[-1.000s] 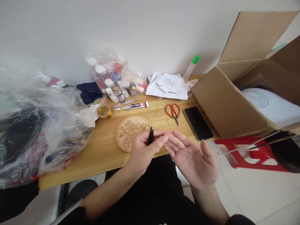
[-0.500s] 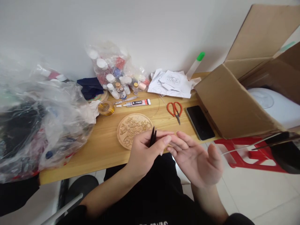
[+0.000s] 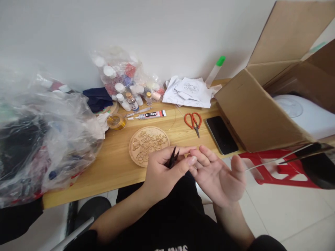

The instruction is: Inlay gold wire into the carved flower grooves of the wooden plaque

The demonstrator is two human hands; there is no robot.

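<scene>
One carved wooden disc lies flat on the bench, probably for easy reach. The left hand keeps its grip around black tweezers, tips upward, seemingly tucked away to free thumb and forefinger. Right hand: grip wide, palm up, apparently steadying at the fingertips; any tiny thing between them, I cannot tell.

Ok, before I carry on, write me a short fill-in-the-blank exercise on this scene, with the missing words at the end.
1. Beside the open, bare right hand, the bare left hand holds a slim two-pronged tool coloured ____.
2. The large lettering on the slim, black-labelled tube reads ____.
3. In the picture, the black rectangular phone lies to the ____ of the red-handled metal snips.

Missing words: black; B-7000; right.
</scene>
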